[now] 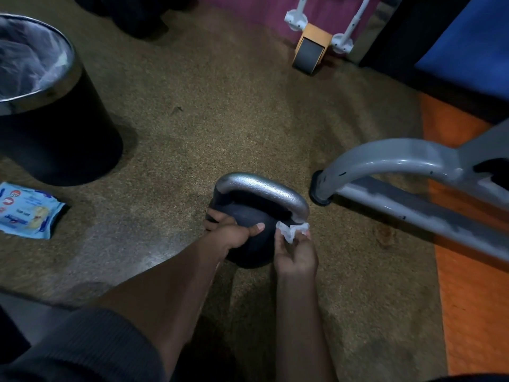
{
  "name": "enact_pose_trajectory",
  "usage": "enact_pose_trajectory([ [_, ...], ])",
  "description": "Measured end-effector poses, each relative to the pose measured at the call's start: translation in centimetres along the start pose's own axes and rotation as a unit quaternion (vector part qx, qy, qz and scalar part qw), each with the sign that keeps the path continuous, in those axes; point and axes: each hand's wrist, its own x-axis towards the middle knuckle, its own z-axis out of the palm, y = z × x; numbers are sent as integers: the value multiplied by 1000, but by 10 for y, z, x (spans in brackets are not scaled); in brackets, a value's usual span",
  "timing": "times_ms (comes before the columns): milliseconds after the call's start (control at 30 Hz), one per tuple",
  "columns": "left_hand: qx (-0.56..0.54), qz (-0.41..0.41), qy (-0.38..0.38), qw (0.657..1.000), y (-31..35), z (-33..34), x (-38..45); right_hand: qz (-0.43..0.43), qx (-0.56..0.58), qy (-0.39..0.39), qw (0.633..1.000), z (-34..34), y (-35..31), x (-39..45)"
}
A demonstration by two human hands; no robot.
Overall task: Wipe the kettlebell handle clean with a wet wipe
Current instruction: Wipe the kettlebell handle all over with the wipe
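Note:
A black kettlebell (248,216) with a silver handle (264,188) stands on the speckled floor in the middle of the head view. My left hand (234,232) grips the ball of the kettlebell from the near left side, thumb on top. My right hand (296,252) holds a crumpled white wet wipe (290,230) pressed against the lower right end of the handle, where it meets the ball.
A black bin (55,128) with a plastic liner stands at the left. A blue wet-wipe packet (27,210) lies on the floor in front of it. A grey metal bench frame (399,172) sits close on the right over an orange mat (473,299). An ab wheel (311,51) rests far back.

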Motion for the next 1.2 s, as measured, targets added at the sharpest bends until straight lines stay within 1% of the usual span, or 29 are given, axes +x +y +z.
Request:
enact_pose_trajectory([
  [100, -3, -2, 1, 1000, 0, 0, 1, 6, 12, -11, 1000, 1, -9, 1],
  [233, -5, 3, -2, 1000, 0, -1, 0, -24, -26, 5, 999, 1, -11, 6],
  [367, -11, 5, -11, 1000, 1, -3, -2, -33, -61, 22, 997, -1, -5, 6],
  [500, -16, 5, -7, 1000, 1, -3, -2, -60, -63, 31, 996, 2, -13, 4],
  [600, -17, 7, -9, 1000, 0, -3, -1, -101, -90, 12, 991, 7, -24, 5],
  [700, -21, 8, -13, 1000, 1, -4, -3, -106, -127, 4, 986, 9, -26, 7],
  [867, -18, 6, -16, 1000, 1, -5, -4, -102, -163, 16, 981, -4, -19, 9],
  [1033, -14, 6, -15, 1000, 0, -4, -4, -152, -180, 11, 972, 0, -24, 6],
  [1200, -7, 6, -14, 1000, 1, -4, -5, -127, -227, 8, 965, -8, -20, 10],
])
